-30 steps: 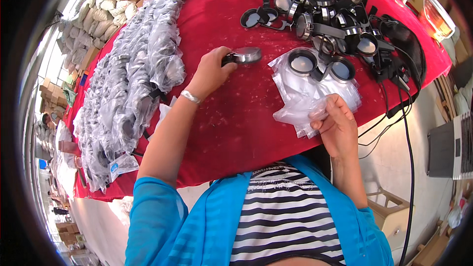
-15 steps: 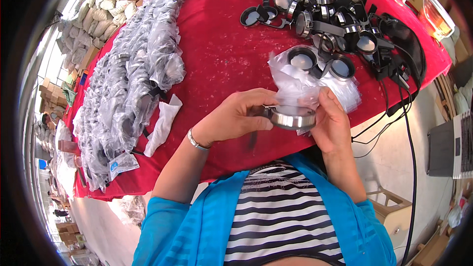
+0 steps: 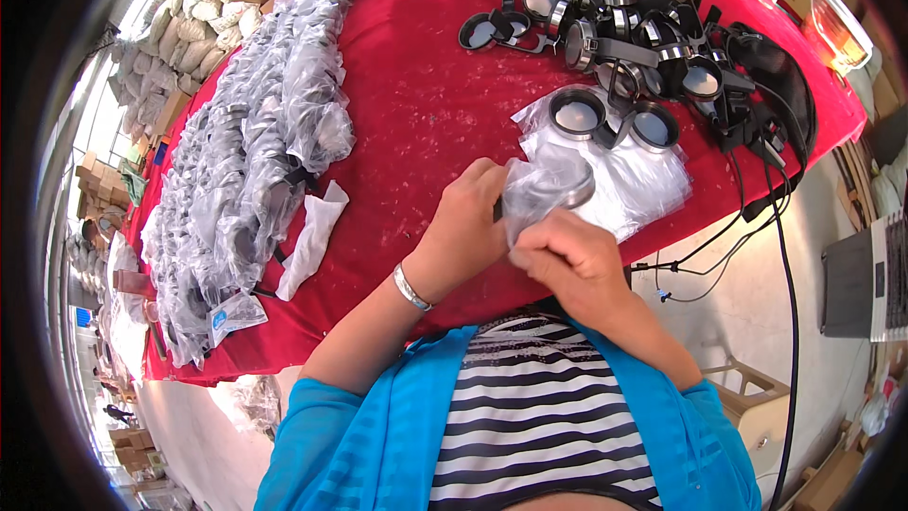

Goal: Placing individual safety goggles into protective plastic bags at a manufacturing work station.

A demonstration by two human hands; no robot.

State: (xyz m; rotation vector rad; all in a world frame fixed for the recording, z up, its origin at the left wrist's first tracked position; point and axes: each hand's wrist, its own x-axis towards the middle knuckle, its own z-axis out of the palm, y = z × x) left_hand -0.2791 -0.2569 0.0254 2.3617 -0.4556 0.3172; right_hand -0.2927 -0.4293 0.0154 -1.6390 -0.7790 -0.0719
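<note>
Since half a second ago the round goggle piece (image 3: 558, 185) has gone into a clear plastic bag (image 3: 534, 191). The left hand (image 3: 468, 227) grips the bag's side; the right hand (image 3: 567, 260) pinches its mouth, just nearer the person than the bag stack (image 3: 643, 180) on the red desk (image 3: 416, 104). The bagging step looks nearly done; next calls for closing the bag's mouth.

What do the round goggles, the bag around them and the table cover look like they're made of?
Round goggles: probably metal rims, from the silvery glint, though coated plastic is possible. Bag: thin clear plastic film, glossy and crinkled, held by the left hand and right hand. Table cover: red cloth, matte.
</note>
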